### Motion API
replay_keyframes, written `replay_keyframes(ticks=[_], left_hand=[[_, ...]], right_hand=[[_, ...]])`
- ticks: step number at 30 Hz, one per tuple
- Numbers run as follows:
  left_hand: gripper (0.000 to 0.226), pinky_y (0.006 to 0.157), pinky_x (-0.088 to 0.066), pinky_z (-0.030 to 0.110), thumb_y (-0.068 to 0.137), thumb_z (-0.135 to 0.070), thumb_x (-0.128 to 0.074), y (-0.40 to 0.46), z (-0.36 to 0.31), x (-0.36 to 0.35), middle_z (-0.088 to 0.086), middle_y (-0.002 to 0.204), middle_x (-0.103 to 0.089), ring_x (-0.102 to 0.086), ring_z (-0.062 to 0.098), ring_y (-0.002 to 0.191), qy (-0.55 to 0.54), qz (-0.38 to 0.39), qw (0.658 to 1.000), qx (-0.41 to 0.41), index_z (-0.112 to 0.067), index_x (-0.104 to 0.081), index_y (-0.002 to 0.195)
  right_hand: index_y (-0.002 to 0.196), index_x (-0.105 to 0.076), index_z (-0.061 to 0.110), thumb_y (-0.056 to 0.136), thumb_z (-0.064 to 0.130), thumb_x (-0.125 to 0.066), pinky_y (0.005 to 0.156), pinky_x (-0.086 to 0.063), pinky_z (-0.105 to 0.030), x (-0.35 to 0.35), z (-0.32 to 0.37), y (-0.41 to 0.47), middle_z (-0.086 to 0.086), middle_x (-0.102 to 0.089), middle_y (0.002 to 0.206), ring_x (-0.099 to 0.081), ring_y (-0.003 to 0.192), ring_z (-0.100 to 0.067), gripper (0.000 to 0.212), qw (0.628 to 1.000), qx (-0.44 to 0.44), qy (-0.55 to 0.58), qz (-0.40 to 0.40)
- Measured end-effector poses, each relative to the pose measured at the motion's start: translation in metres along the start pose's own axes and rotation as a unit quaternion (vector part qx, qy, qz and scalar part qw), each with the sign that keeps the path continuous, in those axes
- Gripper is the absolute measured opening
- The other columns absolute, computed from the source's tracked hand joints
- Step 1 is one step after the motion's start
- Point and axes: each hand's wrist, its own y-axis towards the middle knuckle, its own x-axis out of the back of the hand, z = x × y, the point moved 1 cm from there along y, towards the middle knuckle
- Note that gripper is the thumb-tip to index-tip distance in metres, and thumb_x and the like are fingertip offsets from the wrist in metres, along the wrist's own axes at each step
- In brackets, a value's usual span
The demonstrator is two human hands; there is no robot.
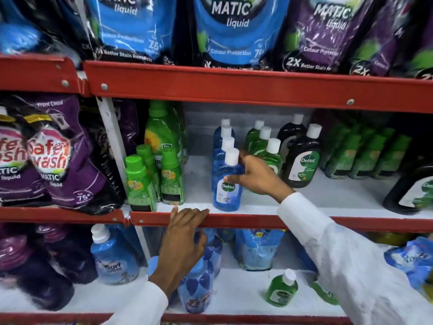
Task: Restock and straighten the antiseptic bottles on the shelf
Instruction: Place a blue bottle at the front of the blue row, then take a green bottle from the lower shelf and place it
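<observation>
On the middle shelf (304, 195) stands a row of blue Dettol bottles with white caps, running front to back. My right hand (255, 175) grips the front blue bottle (226, 195) at its shoulder, near the shelf's front edge. To its right stand a row of green Dettol bottles (269, 146) and two dark brown Dettol bottles (302, 158). My left hand (185, 233) rests on the red front rail (246, 221) of that shelf, fingers curled over it, holding no bottle.
Small green-capped bottles (140, 184) stand at the shelf's left. Green packs (365, 156) and a large dark bottle (414, 188) sit at the right. Detergent pouches fill the upper shelf and left bay. Below lie blue refill pouches (257, 249) and a small green bottle (282, 289).
</observation>
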Motion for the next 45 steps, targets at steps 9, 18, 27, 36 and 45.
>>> replay_keyframes(ticks=[9,18,27,36,45], left_hand=[[0.051,0.105,-0.036,0.054,0.080,-0.041,-0.055,0.002,-0.027,-0.002,-0.001,0.115,-0.059,-0.049,0.024,0.111,0.120,-0.003,0.992,-0.024,-0.021,-0.052,0.127],[0.059,0.112,-0.031,0.051,0.079,-0.037,-0.058,0.012,-0.086,-0.046,0.004,0.128,-0.056,-0.047,0.024,0.120,0.098,0.030,0.990,-0.097,-0.019,-0.047,0.134],[0.057,0.117,-0.021,0.053,0.076,-0.031,-0.059,0.022,-0.115,-0.065,0.002,0.115,-0.060,-0.052,0.021,0.112,0.061,0.029,0.996,-0.053,-0.021,-0.052,0.132],[0.059,0.120,-0.018,0.049,0.075,-0.017,-0.070,0.024,-0.114,-0.061,-0.001,0.117,-0.062,-0.050,0.015,0.113,0.008,0.036,0.999,-0.026,-0.027,-0.053,0.130],[0.070,0.121,-0.015,0.045,0.067,0.009,-0.061,0.027,-0.111,-0.062,-0.004,0.118,-0.065,-0.056,0.015,0.112,-0.023,0.026,0.999,-0.007,-0.028,-0.059,0.127]], right_hand=[[0.131,-0.054,0.017,0.072,0.031,-0.086,0.086,-0.051,-0.027,0.003,-0.005,-0.023,-0.001,-0.069,0.123,-0.065,0.103,-0.016,0.069,0.999,-0.008,0.022,-0.040],[0.106,-0.068,0.022,0.083,0.009,-0.073,0.077,-0.055,-0.017,0.007,-0.087,-0.144,0.008,-0.073,0.102,-0.067,0.088,-0.006,0.027,0.981,-0.010,0.085,-0.174],[0.124,-0.061,0.028,0.063,0.039,-0.087,0.098,-0.050,-0.032,-0.092,-0.229,-0.198,0.007,-0.067,0.124,-0.063,0.109,-0.013,0.067,0.977,-0.121,0.025,0.173],[0.088,-0.071,0.025,0.055,0.031,-0.086,0.067,-0.053,-0.028,-0.105,-0.241,-0.190,0.011,-0.073,0.081,-0.064,0.072,-0.006,0.037,0.983,-0.109,0.054,0.136],[0.096,-0.075,0.032,0.054,0.014,-0.095,0.068,-0.058,-0.015,0.050,-0.139,-0.166,0.020,-0.077,0.080,-0.073,0.078,0.001,0.050,0.986,-0.035,0.163,0.004]])
